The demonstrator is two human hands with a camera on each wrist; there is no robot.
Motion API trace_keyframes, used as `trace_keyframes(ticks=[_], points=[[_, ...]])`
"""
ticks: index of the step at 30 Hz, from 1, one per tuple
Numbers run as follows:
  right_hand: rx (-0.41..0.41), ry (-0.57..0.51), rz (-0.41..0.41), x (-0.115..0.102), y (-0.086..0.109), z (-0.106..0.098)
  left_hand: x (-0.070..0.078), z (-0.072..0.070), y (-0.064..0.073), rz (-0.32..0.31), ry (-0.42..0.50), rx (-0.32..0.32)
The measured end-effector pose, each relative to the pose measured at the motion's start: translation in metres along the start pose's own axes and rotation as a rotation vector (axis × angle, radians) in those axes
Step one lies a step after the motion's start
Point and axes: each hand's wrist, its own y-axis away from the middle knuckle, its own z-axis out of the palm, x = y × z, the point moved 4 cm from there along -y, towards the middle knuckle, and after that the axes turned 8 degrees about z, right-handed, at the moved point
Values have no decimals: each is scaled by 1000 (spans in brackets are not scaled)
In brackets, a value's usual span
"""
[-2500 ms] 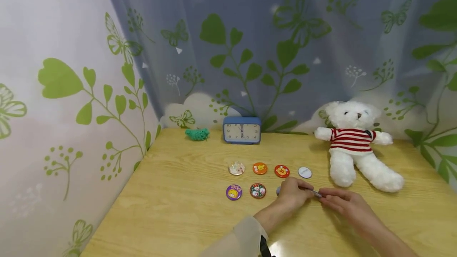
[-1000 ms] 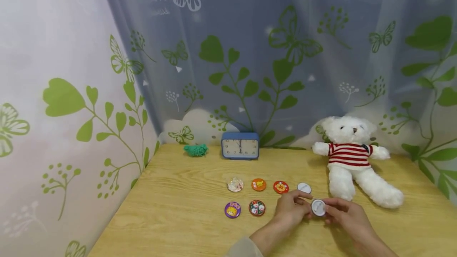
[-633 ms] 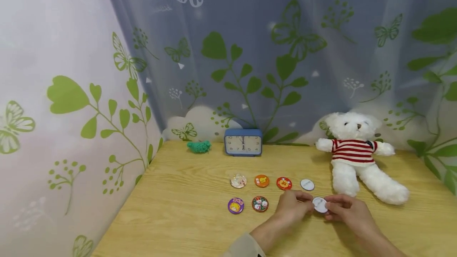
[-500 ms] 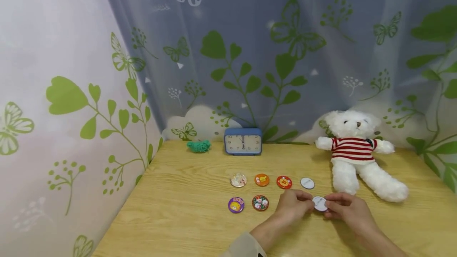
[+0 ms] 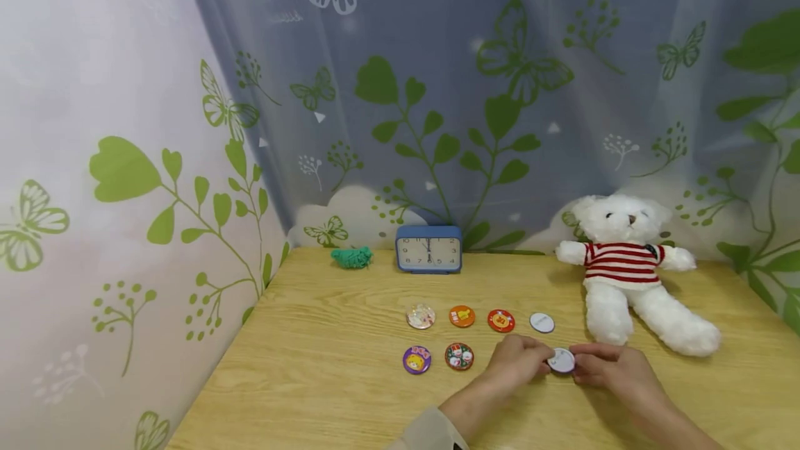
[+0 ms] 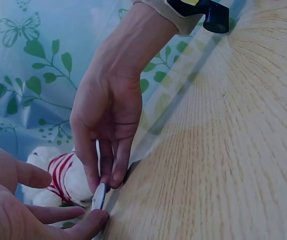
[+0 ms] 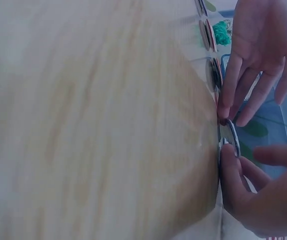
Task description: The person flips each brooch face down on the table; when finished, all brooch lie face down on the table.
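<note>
A round button badge (image 5: pixel 562 360) is between my two hands, its whitish back facing up in the head view. My left hand (image 5: pixel 516 361) pinches its left edge; the left wrist view shows that thumb and finger at the badge (image 6: pixel 99 196). From the other side my right hand (image 5: pixel 619 370) pinches the right edge, its thumb against the badge (image 7: pixel 232 136) in the right wrist view. Behind the hands lies a white-faced badge (image 5: pixel 542 322). To the left are a red badge (image 5: pixel 501 320), an orange one (image 5: pixel 462 316), a glittery one (image 5: pixel 421 316), a purple one (image 5: pixel 417 360) and a dark patterned one (image 5: pixel 459 356).
A white teddy bear (image 5: pixel 621 276) in a striped shirt sits at the back right of the wooden table (image 5: pixel 300 380). At the back stand a blue clock (image 5: pixel 428 250) and a green bundle (image 5: pixel 352 257). A patterned curtain (image 5: pixel 437 89) hangs behind.
The badge between the hands went from edge-on to back up, and now lies flatter than half a second ago. Both hands stay on it. The head view has shifted slightly.
</note>
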Motion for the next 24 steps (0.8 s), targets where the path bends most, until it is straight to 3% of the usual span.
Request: trace_keyframes(ticks=[8, 16, 24], points=[[-128, 16, -25, -10, 0, -6, 7, 1, -2, -6, 45, -11], [-194, -52, 24, -6, 3, -4, 3, -1, 1, -7, 66, -20], [-233, 1, -26, -5, 3, -6, 4, -1, 1, -4, 62, -32]])
